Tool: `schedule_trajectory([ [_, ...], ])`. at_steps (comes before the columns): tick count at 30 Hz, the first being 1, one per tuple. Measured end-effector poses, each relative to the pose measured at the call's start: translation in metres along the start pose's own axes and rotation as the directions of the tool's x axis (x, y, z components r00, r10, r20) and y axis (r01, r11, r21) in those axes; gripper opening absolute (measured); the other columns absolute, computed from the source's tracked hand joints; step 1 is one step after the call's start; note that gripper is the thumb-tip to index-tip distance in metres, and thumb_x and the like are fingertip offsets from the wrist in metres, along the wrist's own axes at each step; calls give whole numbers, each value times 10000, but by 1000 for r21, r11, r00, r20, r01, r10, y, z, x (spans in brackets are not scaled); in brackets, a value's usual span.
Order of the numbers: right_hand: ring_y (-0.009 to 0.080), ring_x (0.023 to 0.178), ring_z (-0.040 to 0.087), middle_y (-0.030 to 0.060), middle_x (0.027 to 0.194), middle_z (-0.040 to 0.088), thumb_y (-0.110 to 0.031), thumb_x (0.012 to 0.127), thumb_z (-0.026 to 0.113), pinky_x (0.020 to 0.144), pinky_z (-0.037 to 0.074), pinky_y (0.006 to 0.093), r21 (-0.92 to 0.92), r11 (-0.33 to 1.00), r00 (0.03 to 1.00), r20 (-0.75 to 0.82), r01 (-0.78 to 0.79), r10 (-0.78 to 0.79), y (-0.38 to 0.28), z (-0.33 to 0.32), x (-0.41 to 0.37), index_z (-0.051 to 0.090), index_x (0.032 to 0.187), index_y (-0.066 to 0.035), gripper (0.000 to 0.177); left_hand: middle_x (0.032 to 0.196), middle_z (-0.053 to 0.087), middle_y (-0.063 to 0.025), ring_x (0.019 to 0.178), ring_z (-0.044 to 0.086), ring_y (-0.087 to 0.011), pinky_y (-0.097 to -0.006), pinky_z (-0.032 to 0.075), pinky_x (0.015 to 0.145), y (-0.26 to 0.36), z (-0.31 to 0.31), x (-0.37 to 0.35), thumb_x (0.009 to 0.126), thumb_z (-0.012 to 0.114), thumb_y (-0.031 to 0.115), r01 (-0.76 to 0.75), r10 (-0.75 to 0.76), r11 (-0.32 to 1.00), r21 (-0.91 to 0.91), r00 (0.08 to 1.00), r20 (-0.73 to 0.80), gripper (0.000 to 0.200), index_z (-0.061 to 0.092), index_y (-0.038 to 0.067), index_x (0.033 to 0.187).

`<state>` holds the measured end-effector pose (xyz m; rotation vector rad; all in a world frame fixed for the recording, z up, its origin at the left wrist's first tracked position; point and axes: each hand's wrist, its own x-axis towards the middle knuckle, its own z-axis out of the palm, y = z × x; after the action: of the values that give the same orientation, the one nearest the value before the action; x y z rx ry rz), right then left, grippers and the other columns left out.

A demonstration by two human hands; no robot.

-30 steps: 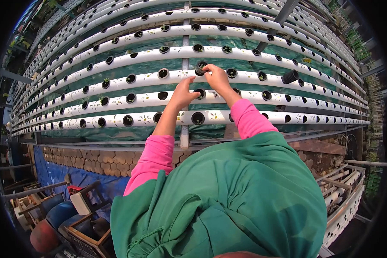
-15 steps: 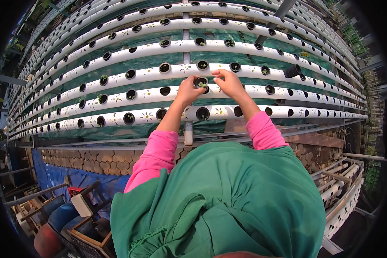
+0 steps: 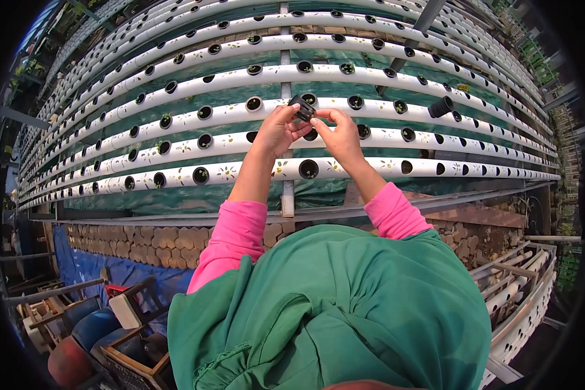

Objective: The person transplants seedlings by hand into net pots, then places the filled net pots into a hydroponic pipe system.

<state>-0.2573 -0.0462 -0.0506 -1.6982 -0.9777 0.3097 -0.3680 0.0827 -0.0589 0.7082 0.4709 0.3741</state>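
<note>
Above the near edge of the third white pipe (image 3: 331, 103) from you, a small black cup (image 3: 303, 110) tilts between your hands. Your left hand (image 3: 279, 132) clamps it, thumb opposite fingers, while your right hand (image 3: 340, 134) pinches its side between thumb and forefinger. You appear to be at a two-handed handling step, the cup's contents hidden; your next move seems to call for a steady grip and a levelled rim. Nearer you, a dark hole (image 3: 311, 134) opens in the second pipe (image 3: 224, 140); stacked black cups (image 3: 441, 107) stand toward the third's right end.
</note>
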Motion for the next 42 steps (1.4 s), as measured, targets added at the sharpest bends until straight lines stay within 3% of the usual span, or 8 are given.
schedule_trajectory([
  [6,288,883,584,112,882,660,-227,775,725,817,440,381,-55,995,993,-88,77,-82,0,2,-5,668,869,-35,221,962,662,-73,866,651,-206,-347,535,820,-4,11,-17,915,588,223,-57,59,997,44,998,-34,158,577,83,987],
  [12,280,883,590,101,841,654,-187,750,738,823,439,371,121,988,995,-27,96,-93,2,-19,-11,663,822,-36,183,963,639,-68,849,636,-218,-343,534,792,-10,32,-29,910,601,226,-42,41,999,-15,998,-47,158,578,78,960],
  [20,290,930,556,83,914,647,-123,720,683,833,441,393,-45,981,974,-121,186,-190,7,-26,-22,626,786,-43,119,922,620,-40,771,608,-175,-315,526,745,-28,59,-43,871,656,202,-129,138,989,70,980,-140,224,516,97,1011],
  [24,289,933,556,81,915,646,-136,717,670,850,436,383,-18,984,975,-131,178,-179,7,-29,-23,628,784,-47,119,928,609,-69,785,604,-201,-344,530,750,-32,60,-43,871,650,215,-115,118,993,28,976,-185,240,511,81,1013],
  [30,285,934,560,93,914,643,-154,716,662,858,431,377,65,977,980,-10,201,-201,9,-31,-8,649,793,-46,133,923,625,-60,800,613,-217,-355,528,780,-18,54,-41,870,643,206,-103,100,995,-13,987,-124,167,572,86,962],
  [34,297,951,543,91,926,634,-152,711,668,857,430,385,-103,964,967,-31,247,-251,-4,-16,-4,635,790,-57,129,935,628,-67,807,620,-206,-346,531,783,-2,45,-41,878,640,197,-137,144,987,87,986,-88,231,512,90,1038],
  [38,298,962,536,87,957,631,-142,713,674,866,431,400,-238,920,935,-96,311,-341,-23,11,0,633,790,-65,117,998,599,-111,805,615,-211,-358,541,785,22,17,-36,877,638,162,-89,92,994,56,994,-58,327,451,57,1124],
  [42,298,996,537,93,1006,628,-155,718,671,899,432,398,-202,943,955,-81,263,-284,-37,40,5,660,876,-78,176,998,601,-121,844,628,-230,-363,544,790,59,-5,-45,880,624,137,-111,110,990,90,994,11,336,437,37,1141],
])
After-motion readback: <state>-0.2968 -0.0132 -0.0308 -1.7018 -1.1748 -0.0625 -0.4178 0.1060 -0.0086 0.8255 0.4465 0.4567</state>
